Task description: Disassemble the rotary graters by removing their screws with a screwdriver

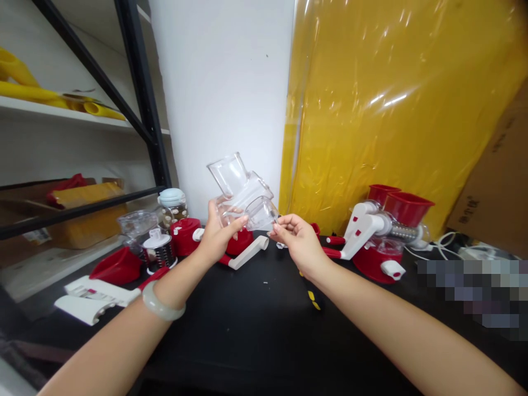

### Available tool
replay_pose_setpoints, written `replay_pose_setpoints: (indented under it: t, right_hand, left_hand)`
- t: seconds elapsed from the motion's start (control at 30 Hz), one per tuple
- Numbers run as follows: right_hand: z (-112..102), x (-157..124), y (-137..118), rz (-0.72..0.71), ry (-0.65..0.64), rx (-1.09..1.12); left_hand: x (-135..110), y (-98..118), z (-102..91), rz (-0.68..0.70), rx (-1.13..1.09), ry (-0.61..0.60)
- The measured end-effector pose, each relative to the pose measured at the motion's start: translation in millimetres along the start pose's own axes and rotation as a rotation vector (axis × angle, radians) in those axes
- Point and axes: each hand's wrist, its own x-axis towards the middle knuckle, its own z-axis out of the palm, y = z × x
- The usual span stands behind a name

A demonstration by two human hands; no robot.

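My left hand [218, 234] is wrapped round a clear plastic grater housing [241, 190], which I hold up above the black table [256, 324] with its square chute tilted up and to the left. My right hand [297, 237] is closed in a pinch at the housing's round open end; what its fingertips hold is too small to name. A pale bangle [161, 305] sits on my left wrist. Behind my hands lies a red grater base with a white crank handle [249, 252].
An assembled red and white rotary grater [381, 234] stands to the right. At the left lie a metal drum [159, 250], red and white parts [117, 267], a jar [172, 204] and a black rack [140, 93]. Yellow plastic sheeting [391, 104] and a cardboard box [501, 176] stand behind.
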Motion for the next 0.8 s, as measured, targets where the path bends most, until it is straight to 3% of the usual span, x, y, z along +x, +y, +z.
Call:
replay_pose_setpoints:
  t: [0.33, 0.8]
  right_hand:
    - [-4, 6, 17, -0.024, 0.064, -0.223]
    - [-18, 11, 35, -0.025, 0.097, -0.509]
  left_hand:
    - [-16, -23, 2.7, -0.208, -0.072, 0.064]
    - [-20, -39, 6.0, -0.346, -0.179, 0.141]
